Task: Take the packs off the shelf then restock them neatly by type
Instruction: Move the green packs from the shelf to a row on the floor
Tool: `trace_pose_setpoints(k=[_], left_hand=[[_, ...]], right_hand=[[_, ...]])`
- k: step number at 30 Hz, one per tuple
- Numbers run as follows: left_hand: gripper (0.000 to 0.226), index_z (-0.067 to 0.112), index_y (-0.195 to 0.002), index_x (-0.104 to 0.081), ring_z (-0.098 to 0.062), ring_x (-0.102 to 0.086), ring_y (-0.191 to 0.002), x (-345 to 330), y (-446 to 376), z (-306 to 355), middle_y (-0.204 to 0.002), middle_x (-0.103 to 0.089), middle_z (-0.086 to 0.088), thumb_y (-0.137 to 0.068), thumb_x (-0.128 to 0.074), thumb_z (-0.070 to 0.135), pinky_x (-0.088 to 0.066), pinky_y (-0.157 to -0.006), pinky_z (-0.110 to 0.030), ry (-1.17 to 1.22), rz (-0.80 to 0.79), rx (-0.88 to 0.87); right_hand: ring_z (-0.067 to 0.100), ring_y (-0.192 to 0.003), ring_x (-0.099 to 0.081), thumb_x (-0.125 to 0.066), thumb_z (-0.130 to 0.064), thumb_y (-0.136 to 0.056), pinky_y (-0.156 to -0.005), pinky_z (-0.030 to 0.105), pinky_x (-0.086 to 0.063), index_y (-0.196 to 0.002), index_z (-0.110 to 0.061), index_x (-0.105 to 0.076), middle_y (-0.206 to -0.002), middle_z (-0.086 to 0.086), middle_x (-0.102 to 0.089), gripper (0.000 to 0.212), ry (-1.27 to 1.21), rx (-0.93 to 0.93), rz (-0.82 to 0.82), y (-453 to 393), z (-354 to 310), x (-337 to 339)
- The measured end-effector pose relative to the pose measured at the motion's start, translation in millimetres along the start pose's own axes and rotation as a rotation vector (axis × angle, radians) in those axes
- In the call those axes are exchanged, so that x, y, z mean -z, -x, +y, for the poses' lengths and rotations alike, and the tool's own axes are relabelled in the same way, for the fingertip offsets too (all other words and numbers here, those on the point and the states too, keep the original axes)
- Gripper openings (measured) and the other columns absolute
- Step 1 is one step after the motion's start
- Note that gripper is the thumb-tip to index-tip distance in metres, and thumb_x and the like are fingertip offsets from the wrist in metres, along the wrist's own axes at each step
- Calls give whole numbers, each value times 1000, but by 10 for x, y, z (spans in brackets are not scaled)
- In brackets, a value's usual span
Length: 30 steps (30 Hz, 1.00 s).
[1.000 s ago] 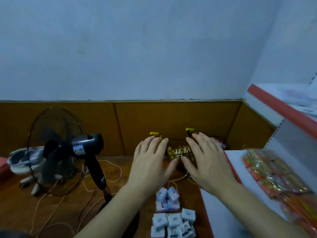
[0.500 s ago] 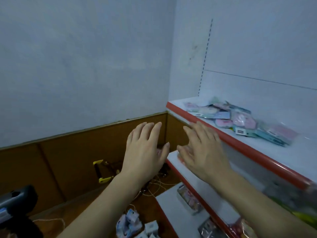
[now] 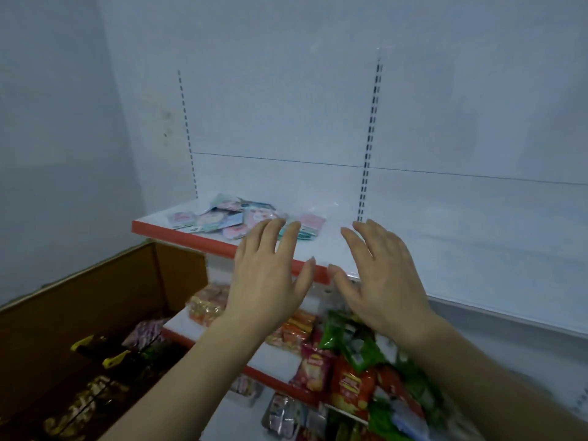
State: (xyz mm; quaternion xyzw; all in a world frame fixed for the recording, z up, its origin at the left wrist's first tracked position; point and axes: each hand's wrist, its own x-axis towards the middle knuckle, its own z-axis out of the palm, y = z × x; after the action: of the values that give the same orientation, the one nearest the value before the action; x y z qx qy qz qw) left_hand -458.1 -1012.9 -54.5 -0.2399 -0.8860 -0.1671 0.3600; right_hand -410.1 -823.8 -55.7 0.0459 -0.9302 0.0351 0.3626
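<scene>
Left hand (image 3: 269, 275) and right hand (image 3: 380, 278) spread flat, empty, before pastel packs (image 3: 235, 218) on red-edged shelf (image 3: 203, 238); print unreadable throughout.

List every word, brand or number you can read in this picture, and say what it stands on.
None can be read.
Red crisp bags on the lower white shelf: yellow logo, blurred.
Pastel flat packs on the red-edged top shelf: print too small.

Dim, cool, even light; no hard shadows or glare. Wide-angle bending at frame edges. Motion blur on lower snack bags (image 3: 356, 370); floor at left dark, murky.
</scene>
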Motion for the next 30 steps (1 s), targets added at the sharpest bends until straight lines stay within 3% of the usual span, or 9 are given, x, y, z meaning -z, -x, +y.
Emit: trace_pose_setpoints(k=[12,18,30], left_hand=[[61,14,-145,-46,-31,-41,-136,-543,-287,2484,-143,-50,-10,-96,-44,50,-38,-109,-50,317,-3,-321],[61,16,-145,-46,-31,-40,-138,-706,-217,3776,-145,-48,-9,-96,-42,51,-39,-109,-52,483,-30,-445],[58,15,-140,-51,-28,-46,-132,-1184,-75,6169,-140,-53,-7,-94,-43,50,-42,-106,-48,762,-84,-755]], right_hand=[[36,-138,-44,-53,-46,-97,-108,58,-38,-138,-5,-55,-143,17,-53,58,291,-197,165,1271,1931,1325],[36,-138,-44,-48,-49,-98,-109,56,-38,-139,-6,-55,-143,17,-53,60,449,-347,173,2070,2675,2078],[31,-143,-36,-38,-56,-97,-113,54,-35,-146,-14,-45,-150,10,-47,65,712,-777,35,3393,3920,3119]])
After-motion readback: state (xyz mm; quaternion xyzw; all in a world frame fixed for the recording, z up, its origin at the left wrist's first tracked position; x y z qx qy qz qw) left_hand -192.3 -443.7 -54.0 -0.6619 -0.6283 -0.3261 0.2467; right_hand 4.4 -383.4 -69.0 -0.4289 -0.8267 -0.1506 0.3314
